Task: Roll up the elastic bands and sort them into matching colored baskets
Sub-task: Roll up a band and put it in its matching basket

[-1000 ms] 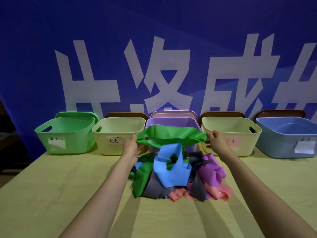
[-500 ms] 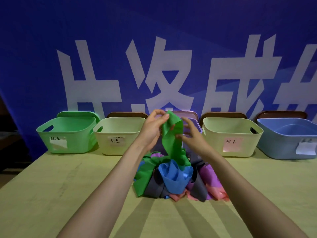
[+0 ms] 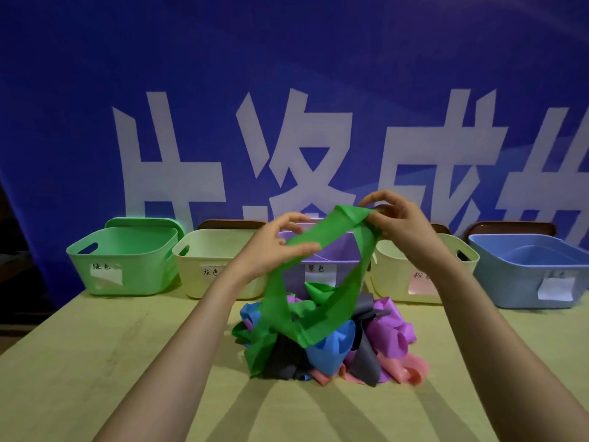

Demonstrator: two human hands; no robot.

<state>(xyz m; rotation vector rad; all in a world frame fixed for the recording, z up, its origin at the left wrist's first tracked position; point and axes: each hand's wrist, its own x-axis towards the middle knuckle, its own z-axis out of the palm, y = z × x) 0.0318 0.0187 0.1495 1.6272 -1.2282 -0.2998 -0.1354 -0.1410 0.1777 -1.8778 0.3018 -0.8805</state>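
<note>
Green elastic band (image 3: 322,237) is being held up in both hands above the tabletop (image 3: 95,362). Right hand (image 3: 398,221) is pinching the band's top fold between thumb and fingertips, raised higher. Left hand (image 3: 274,247) is gripping the band lower down, thumb under it and fingers curling over. Between the hands the band is running as a flat slanted strip; below them both sides are hanging as a long loop, its bottom resting on the pile of bands (image 3: 376,339). Pile is sitting mid-tabletop: blue, grey, purple, pink and more green, all tangled. Behind it, five baskets are standing in a row: green basket (image 3: 127,266), cream basket (image 3: 204,260), purple basket (image 3: 342,253), second cream basket (image 3: 395,269), blue basket (image 3: 516,275), each carrying a paper label. Blue banner (image 3: 287,90) is hanging behind.
</note>
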